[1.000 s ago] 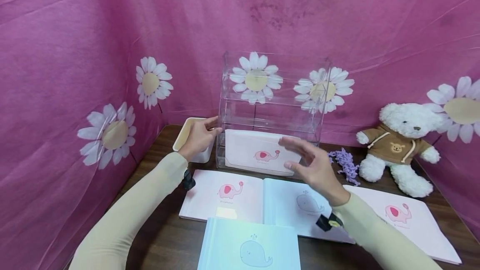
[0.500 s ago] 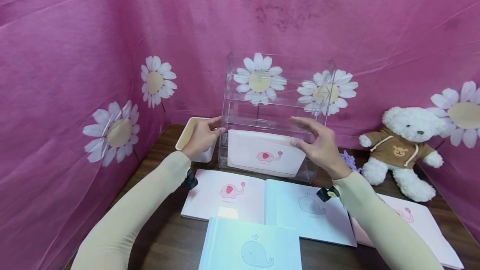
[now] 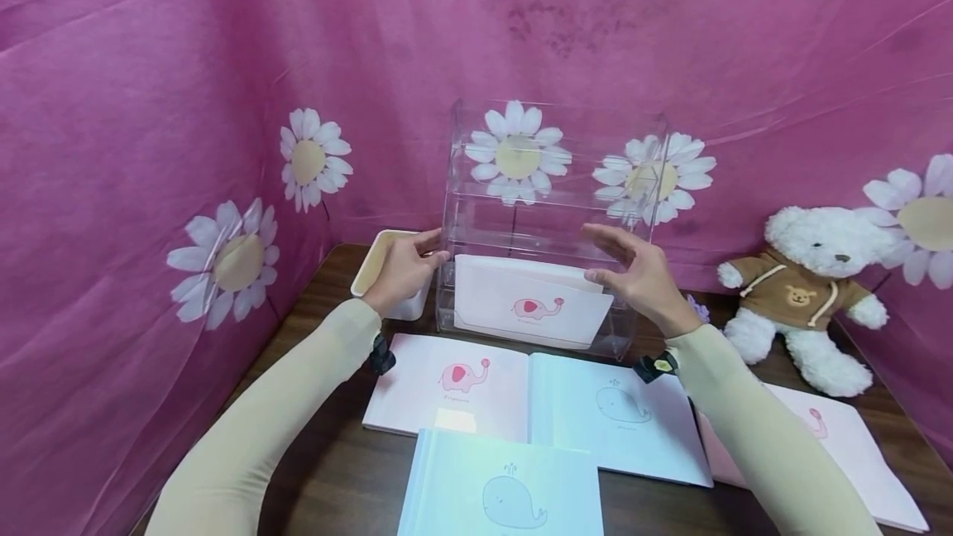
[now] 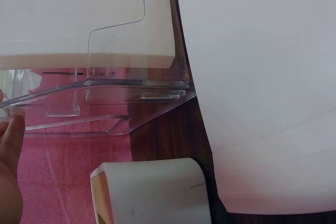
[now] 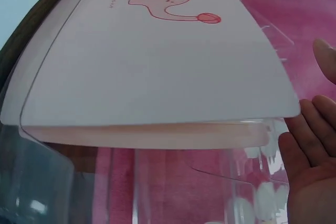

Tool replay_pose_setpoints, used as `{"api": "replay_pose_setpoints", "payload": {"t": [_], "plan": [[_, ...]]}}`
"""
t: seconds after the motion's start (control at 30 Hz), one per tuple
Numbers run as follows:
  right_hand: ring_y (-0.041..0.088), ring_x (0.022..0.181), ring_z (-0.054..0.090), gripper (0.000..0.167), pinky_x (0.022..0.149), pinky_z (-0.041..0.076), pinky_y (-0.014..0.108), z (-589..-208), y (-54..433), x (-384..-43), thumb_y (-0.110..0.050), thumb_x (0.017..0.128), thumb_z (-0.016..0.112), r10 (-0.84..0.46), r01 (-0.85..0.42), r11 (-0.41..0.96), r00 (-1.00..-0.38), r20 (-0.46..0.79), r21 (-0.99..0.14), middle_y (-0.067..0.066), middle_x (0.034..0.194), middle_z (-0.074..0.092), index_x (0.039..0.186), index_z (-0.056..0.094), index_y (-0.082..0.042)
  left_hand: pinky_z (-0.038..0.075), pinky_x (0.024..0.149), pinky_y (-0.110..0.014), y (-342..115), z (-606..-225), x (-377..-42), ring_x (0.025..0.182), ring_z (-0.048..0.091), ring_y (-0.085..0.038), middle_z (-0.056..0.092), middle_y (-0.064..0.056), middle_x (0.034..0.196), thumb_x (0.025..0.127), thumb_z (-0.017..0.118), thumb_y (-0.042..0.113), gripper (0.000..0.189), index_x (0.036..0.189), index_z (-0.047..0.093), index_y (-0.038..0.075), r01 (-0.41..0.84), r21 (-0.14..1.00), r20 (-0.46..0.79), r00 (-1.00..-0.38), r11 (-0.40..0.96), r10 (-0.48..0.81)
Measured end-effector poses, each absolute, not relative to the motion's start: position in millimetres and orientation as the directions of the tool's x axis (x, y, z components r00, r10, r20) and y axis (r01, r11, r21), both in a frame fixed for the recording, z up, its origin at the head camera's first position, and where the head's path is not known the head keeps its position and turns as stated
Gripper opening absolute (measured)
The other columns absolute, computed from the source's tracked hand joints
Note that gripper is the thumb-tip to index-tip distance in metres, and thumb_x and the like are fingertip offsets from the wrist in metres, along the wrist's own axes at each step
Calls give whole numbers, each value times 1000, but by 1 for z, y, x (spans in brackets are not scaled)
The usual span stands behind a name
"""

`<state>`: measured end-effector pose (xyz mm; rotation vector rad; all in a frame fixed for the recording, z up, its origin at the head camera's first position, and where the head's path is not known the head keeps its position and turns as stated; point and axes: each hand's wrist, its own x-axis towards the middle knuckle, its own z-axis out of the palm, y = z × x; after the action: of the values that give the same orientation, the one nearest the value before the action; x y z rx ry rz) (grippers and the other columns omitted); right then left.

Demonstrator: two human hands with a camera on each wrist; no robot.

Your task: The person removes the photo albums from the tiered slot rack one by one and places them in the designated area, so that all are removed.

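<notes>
A clear acrylic display rack (image 3: pixel 554 242) stands at the back of the table. In its lowest tier is a white picture book (image 3: pixel 487 304) with a pink elephant on its cover. The right side of that cover leans forward from a pale layer behind it, leaving a narrow gap in the right wrist view. My left hand (image 3: pixel 402 275) grips the rack's left side edge between thumb and fingers. At the book's upper right corner is my right hand (image 3: pixel 646 284), fingers extended and thumb apart; in the right wrist view its fingertips (image 5: pixel 310 116) are right at the corner.
In front lie another elephant book (image 3: pixel 417 366), two whale books (image 3: pixel 569 391) (image 3: pixel 447 486), and an elephant book (image 3: pixel 849 453) partly under my right sleeve. A white bin (image 3: pixel 405 308) stands left of the rack. At right sits a teddy bear (image 3: pixel 807 300) near purple yarn (image 3: pixel 698 308).
My right hand has risen and shifted slightly right, its sleeve now covering more of the right elephant book. The racked book's right corner has come further out. My left hand has stayed at the rack.
</notes>
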<state>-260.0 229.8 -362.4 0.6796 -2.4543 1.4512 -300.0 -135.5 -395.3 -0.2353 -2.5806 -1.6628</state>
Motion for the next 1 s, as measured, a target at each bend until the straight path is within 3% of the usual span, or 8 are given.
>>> {"api": "replay_pose_setpoints", "payload": {"t": [0.27,0.47,0.8,1.0], "plan": [[38,141,50,66,104,46,13,-376,227,-266,-7,86,80,-385,-483,386,-859,339,-786,17,150,55,147,53,-8,43,51,-20,-133,-396,-302,97,69,-17,67,-13,137,98,67,12,52,148,53,11,180,897,151,-983,404,103],[31,131,60,64,95,49,12,-385,218,-266,-11,84,84,-383,-465,445,-871,307,-766,8,145,61,142,59,-17,37,47,-21,-134,-395,-301,92,69,-20,66,-13,138,98,66,12,53,149,52,11,176,897,148,-984,405,100],[6,106,67,51,84,57,19,-403,206,-264,-8,89,77,-299,-293,346,-935,191,-891,15,142,62,138,62,-8,40,51,-20,-133,-395,-298,98,68,-18,66,-13,139,99,66,12,52,149,52,11,167,890,140,-986,423,95],[6,103,69,44,82,59,22,-402,199,-265,-13,89,78,-221,-224,325,-963,156,-919,11,138,66,132,68,-13,38,48,-21,-133,-394,-296,90,69,-23,66,-12,139,99,67,13,53,149,52,13,164,886,143,-986,433,83]]}}
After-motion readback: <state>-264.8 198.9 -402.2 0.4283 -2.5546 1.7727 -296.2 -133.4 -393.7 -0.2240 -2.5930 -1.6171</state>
